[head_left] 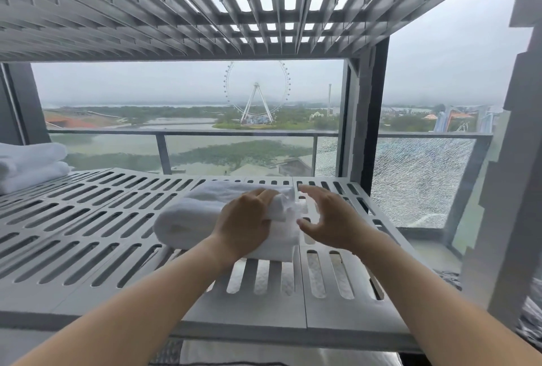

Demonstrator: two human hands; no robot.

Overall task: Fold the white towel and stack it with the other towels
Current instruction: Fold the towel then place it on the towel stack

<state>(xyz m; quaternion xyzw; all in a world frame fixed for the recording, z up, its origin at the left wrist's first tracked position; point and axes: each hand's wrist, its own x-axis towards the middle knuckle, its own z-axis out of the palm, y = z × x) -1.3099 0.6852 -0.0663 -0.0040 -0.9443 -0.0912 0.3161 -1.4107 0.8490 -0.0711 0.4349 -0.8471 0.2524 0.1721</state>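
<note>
The left hand (246, 220) clamps the folded white towel (205, 213) to steady it, while just beside that grip the right hand (325, 219) hovers spread open.

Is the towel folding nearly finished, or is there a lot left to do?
Mostly done, it seems. The white towel already lies folded into a thick bundle on the grey slotted shelf. In hand: the left hand presses on its right end, while the open right hand hovers beside the loose edges, apparently tidying them. Left: carrying it over to the stack of folded white towels at the shelf's far left.
</note>
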